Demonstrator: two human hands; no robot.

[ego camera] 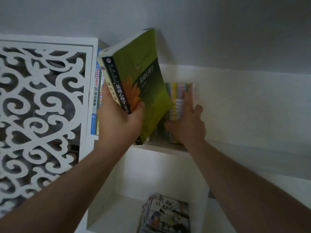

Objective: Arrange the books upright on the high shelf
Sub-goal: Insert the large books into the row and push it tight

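Observation:
My left hand grips a thick green book with a black spine, together with a cream book beside it. Both tilt to the left, and the green book's lower corner rests on the high shelf. To their right stands a row of thin books with pastel spines. My right hand holds that row, fingers lying up along the spines and thumb at its right side. Further books stand upright at the shelf's left end.
A white carved lattice panel fills the left side. White wall runs above and to the right of the shelf. Below, a lower compartment holds a stack of illustrated children's books.

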